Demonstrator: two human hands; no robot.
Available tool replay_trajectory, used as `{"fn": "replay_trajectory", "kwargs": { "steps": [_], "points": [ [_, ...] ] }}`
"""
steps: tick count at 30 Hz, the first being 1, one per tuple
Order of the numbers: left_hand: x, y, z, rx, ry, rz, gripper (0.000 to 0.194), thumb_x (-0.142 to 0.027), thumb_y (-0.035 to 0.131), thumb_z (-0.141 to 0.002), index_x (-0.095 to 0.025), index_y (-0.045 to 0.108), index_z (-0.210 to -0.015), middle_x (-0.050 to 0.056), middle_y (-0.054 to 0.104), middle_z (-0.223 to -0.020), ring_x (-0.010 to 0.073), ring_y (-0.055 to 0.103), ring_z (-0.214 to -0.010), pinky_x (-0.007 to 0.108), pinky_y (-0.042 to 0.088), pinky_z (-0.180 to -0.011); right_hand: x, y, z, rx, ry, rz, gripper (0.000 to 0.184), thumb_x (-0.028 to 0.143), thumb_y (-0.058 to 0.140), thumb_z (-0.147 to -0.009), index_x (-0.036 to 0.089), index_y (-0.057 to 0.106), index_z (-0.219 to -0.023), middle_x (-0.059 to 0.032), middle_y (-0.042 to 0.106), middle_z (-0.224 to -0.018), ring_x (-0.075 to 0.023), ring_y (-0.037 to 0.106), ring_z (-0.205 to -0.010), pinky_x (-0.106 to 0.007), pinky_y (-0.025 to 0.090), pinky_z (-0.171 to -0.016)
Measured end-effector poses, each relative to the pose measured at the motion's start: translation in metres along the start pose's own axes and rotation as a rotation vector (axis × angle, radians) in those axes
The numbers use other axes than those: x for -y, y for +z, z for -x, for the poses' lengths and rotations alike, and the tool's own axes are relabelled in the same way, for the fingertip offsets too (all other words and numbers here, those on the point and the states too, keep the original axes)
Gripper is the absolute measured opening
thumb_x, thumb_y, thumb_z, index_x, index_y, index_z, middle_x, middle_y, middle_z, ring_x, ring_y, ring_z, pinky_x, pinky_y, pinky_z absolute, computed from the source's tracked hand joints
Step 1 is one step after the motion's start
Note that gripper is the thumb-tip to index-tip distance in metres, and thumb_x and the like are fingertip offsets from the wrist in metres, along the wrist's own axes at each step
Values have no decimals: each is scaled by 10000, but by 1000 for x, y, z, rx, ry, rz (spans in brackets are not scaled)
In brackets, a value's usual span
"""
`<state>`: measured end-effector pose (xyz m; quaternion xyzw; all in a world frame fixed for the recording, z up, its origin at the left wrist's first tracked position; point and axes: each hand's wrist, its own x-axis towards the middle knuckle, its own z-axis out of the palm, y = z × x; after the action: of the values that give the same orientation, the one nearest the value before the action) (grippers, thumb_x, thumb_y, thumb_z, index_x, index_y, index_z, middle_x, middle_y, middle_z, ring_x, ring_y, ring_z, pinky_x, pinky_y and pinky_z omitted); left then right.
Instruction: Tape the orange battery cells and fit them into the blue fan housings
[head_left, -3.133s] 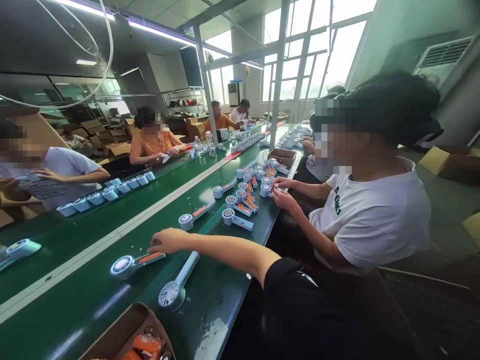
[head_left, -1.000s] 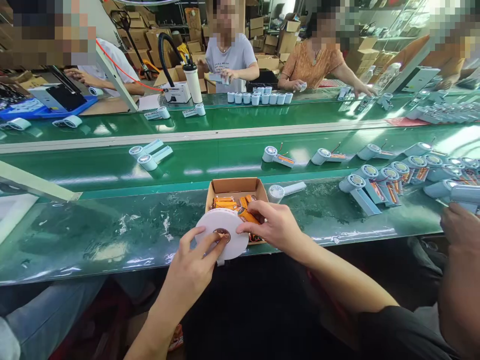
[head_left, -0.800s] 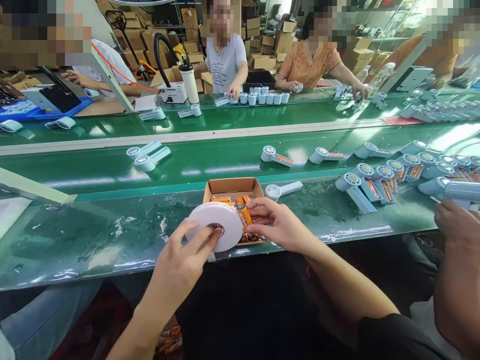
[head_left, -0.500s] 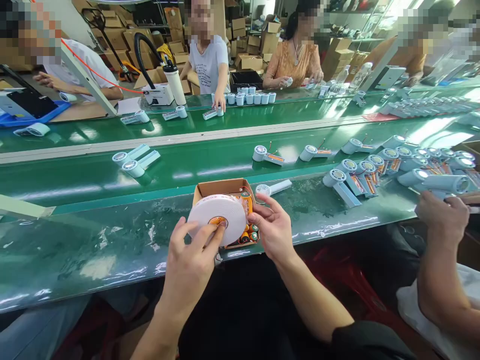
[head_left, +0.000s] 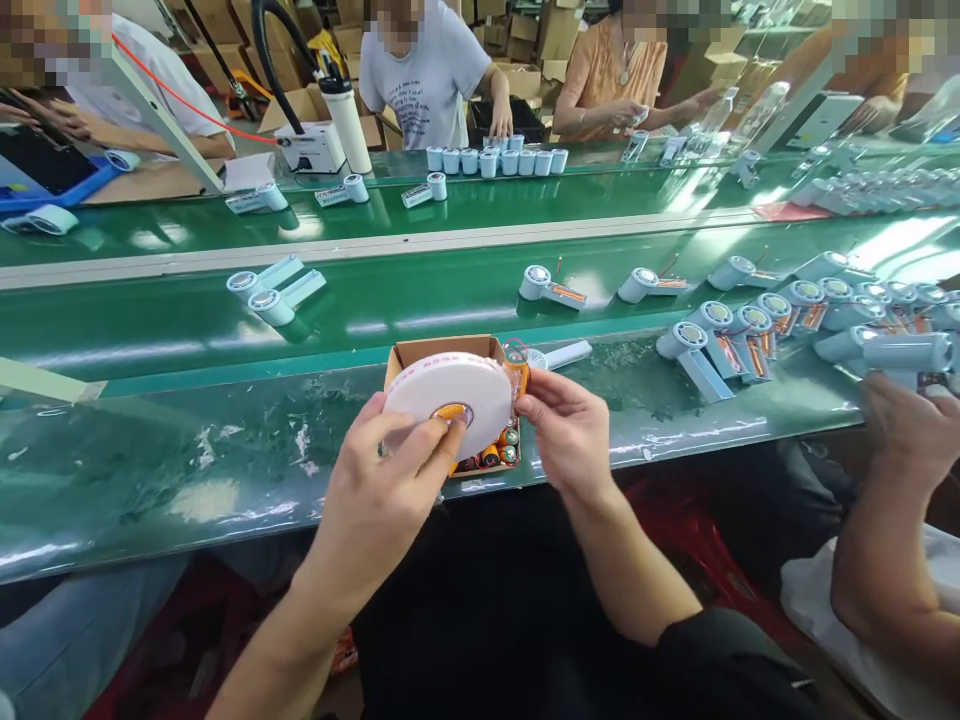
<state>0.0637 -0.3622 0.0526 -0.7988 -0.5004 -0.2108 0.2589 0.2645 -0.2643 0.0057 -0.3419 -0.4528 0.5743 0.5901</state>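
Observation:
My left hand point(head_left: 386, 465) grips a roll of white tape point(head_left: 487, 400), its fingers in the core hole. Reddish print runs along the roll's outer edge. An orange battery point(head_left: 518, 378) with thin red wires is pinched between the thumb and fingers of my right hand point(head_left: 571, 435), right at the roll's right edge; whether tape is stuck to it I cannot tell. Under the roll stands an open cardboard box point(head_left: 442, 348) holding several orange and green batteries point(head_left: 491, 456). Behind my right hand lies a pale blue fan body point(head_left: 566, 355), partly hidden.
Pale blue fan bodies point(head_left: 754, 320) cluster on the right, near a co-worker's hand point(head_left: 911, 425). Two more point(head_left: 274, 300) lie on the green belt point(head_left: 405, 290) at left. Across it, several people work beside a row of blue cups point(head_left: 487, 162) and a white tumbler point(head_left: 346, 125).
My right hand now has an orange battery raised beside the tape roll. The roll tilted slightly. Across the belt, a person's hand moved from a fan body to the blue cups. The view shifted.

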Motion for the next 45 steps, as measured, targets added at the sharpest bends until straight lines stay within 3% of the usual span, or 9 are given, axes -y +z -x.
{"fn": "replay_trajectory", "kwargs": {
  "steps": [10, 17, 23, 26, 31, 35, 40, 42, 45],
  "points": [
    [27, -11, -21, 55, 229, 138, 395, 22, 556, -975, -207, 725, -1249, -26, 747, -1108, 200, 531, -1177, 518, 400, -1298, 22, -17, -7, 95, 54, 168, 324, 344, 1010, -607, 274, 871, -891, -10, 848, -933, -319, 815, -928, -520, 698, -890],
    [-3, 4, -4, 17, -57, 113, 421, 10, 619, -924, -217, 748, -1255, 20, 778, -1097, 243, 548, -1078, 579, 459, -1229, -14, -3, 2, -101, 49, -99, 381, 441, 1010, -608, 252, 865, -905, -36, 848, -900, -262, 811, -829, -436, 694, -824],
    [6, 0, 1, 91, 111, 188, 429, 13, 542, -968, -227, 720, -1276, -9, 767, -1142, 212, 563, -1102, 518, 478, -1248, 8, -31, 6, 275, 210, 71, 576, 403, 983, -677, 255, 816, -1208, -63, 840, -1082, -293, 797, -1018, -419, 678, -860],
    [13, -5, -9, 76, 217, 176, 322, -8, 586, -979, -196, 737, -1192, -17, 758, -1110, 199, 559, -1048, 470, 516, -1218, 28, -36, 5, 359, 146, 270, 385, 366, 873, -823, 247, 833, -1188, -26, 842, -983, -264, 794, -949, -385, 665, -857],
    [23, -8, -25, 115, 389, 268, 257, -54, 551, -1015, -169, 758, -1115, -13, 731, -962, 203, 566, -974, 441, 505, -1200, 44, -41, -6, 613, 227, 440, 272, 317, 832, -856, 209, 857, -1104, -6, 810, -822, -216, 759, -763, -350, 641, -781],
    [19, -9, -21, 98, 262, 244, 338, -59, 591, -985, -228, 727, -1243, -5, 752, -1088, 223, 554, -1043, 480, 472, -1169, 22, -35, -2, 317, 215, 121, 450, 453, 920, -769, 201, 827, -1129, -66, 832, -972, -238, 779, -843, -378, 665, -776],
    [-31, 16, 5, 48, -85, 148, 326, -222, 771, -917, -179, 733, -1237, 75, 738, -968, 281, 519, -963, 481, 432, -881, -19, -10, 27, -198, 107, -216, 381, 486, 892, -814, 264, 767, -1096, -62, 812, -1186, -195, 794, -959, -298, 674, -811],
    [-56, 28, 15, -30, -201, 187, 355, -257, 821, -880, -171, 739, -1215, 75, 706, -882, 273, 511, -934, 447, 397, -836, -22, -8, 33, -242, 89, -266, 342, 465, 884, -830, 282, 752, -1086, -41, 814, -1180, -185, 796, -981, -292, 674, -827],
    [-77, 32, 26, -90, -295, 366, 388, -257, 863, -834, -186, 741, -1195, 50, 672, -819, 245, 505, -910, 413, 394, -836, -5, -21, 22, -105, 138, -196, 356, 424, 923, -781, 241, 771, -1046, -61, 835, -1014, -220, 808, -867, -335, 689, -762]
  ]
}}
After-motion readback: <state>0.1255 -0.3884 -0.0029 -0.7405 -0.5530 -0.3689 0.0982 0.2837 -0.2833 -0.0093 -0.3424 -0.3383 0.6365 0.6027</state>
